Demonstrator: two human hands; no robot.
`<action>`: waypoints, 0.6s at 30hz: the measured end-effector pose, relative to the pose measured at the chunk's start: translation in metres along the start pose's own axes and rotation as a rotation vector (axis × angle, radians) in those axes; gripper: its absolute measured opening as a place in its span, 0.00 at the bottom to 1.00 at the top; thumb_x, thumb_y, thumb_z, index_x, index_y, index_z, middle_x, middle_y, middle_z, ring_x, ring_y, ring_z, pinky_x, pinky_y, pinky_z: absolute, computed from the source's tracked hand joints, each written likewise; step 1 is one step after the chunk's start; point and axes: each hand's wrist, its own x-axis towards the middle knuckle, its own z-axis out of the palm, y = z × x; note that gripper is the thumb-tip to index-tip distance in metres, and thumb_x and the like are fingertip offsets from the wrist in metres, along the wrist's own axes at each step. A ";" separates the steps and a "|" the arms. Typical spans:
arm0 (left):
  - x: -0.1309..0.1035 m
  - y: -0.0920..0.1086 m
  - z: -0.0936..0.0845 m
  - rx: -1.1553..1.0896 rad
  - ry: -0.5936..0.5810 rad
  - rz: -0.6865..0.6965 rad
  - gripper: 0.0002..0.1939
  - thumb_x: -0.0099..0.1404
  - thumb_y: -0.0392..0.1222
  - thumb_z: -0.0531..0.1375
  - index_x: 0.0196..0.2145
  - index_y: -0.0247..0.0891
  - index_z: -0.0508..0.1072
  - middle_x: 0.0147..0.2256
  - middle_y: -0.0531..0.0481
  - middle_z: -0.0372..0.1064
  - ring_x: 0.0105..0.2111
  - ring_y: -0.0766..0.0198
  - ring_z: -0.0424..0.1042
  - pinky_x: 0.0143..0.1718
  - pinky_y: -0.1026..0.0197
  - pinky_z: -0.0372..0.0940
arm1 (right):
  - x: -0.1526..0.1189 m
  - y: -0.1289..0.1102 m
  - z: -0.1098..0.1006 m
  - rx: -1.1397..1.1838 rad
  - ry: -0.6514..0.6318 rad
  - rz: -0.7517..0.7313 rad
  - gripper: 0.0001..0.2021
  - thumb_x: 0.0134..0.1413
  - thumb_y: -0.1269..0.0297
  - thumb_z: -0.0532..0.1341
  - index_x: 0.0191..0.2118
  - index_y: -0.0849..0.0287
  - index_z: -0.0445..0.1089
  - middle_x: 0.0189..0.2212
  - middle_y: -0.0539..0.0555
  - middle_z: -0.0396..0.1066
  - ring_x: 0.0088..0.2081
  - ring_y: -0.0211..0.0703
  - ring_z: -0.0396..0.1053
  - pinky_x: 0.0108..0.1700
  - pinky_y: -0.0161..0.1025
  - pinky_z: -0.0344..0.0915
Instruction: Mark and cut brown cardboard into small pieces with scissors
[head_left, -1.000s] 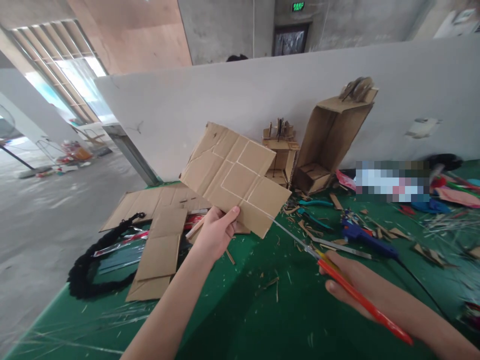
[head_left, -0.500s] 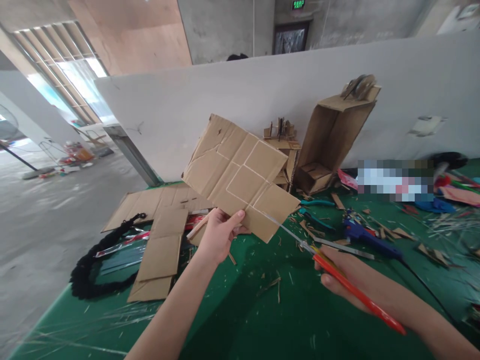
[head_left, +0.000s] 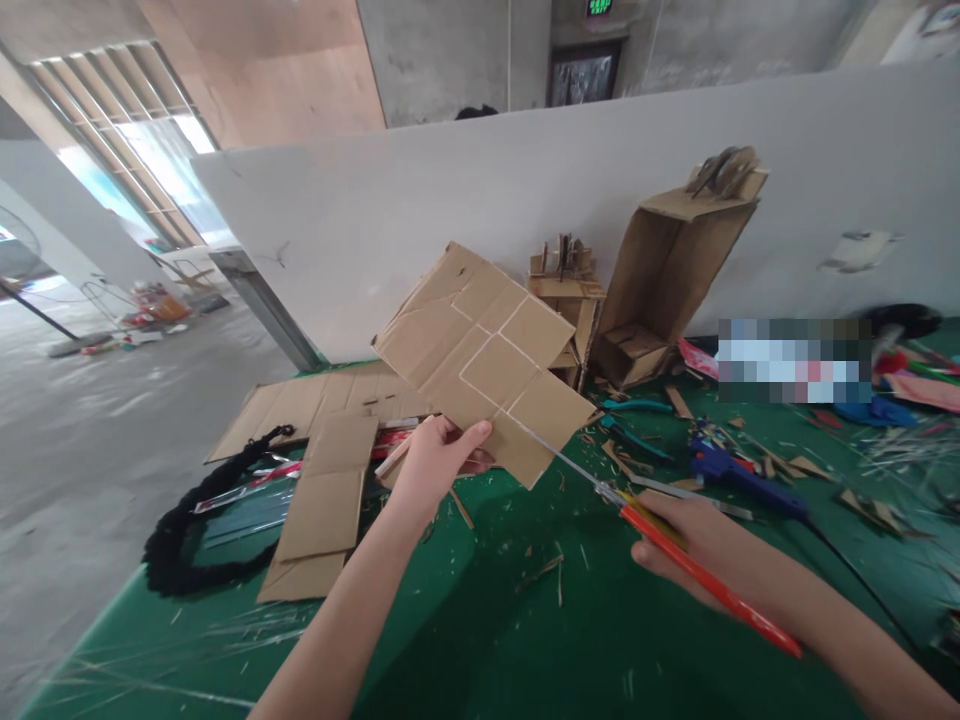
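My left hand (head_left: 442,462) grips the lower edge of a cardboard sheet (head_left: 465,340), thumb on its front face. White lines marked on the sheet form rectangles. My right hand (head_left: 686,545) is wrapped around the red and yellow handles of a pair of scissors (head_left: 712,575). Their metal blades reach into the sheet's lower right part, along a white line. The sheet is held tilted above the green table (head_left: 480,610). Part of my left hand's fingers is hidden behind the cardboard.
Cardboard pieces (head_left: 319,500) and a black fuzzy coil (head_left: 165,550) lie on the left. Behind stands a tall open cardboard box (head_left: 660,280) by a white partition (head_left: 337,220). A blue glue gun (head_left: 742,480), teal-handled pliers (head_left: 634,438) and scraps lie at right.
The scissors have moved slightly left, their blades farther into the cardboard along the line. The sheet has turned and shifted a little; my left hand keeps its hold.
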 end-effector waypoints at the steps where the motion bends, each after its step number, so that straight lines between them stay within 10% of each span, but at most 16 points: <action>1: 0.000 0.002 -0.002 0.062 -0.031 -0.013 0.13 0.53 0.47 0.65 0.26 0.31 0.75 0.23 0.43 0.74 0.22 0.63 0.73 0.23 0.64 0.69 | 0.001 -0.001 0.000 -0.002 0.019 0.008 0.18 0.54 0.47 0.54 0.38 0.57 0.66 0.32 0.56 0.70 0.30 0.45 0.67 0.31 0.39 0.61; 6: -0.004 0.012 -0.014 0.142 -0.257 -0.026 0.10 0.57 0.44 0.62 0.28 0.34 0.75 0.26 0.42 0.75 0.27 0.60 0.74 0.21 0.66 0.67 | 0.001 -0.011 -0.002 -0.046 0.060 0.051 0.19 0.53 0.46 0.53 0.36 0.58 0.67 0.28 0.56 0.71 0.28 0.45 0.67 0.29 0.39 0.61; 18: -0.001 0.003 -0.011 0.105 -0.225 0.045 0.11 0.55 0.43 0.63 0.21 0.32 0.75 0.20 0.43 0.73 0.16 0.70 0.66 0.18 0.70 0.61 | 0.002 -0.006 0.007 -0.059 0.079 0.080 0.20 0.54 0.45 0.52 0.33 0.57 0.69 0.26 0.56 0.72 0.25 0.46 0.68 0.27 0.39 0.62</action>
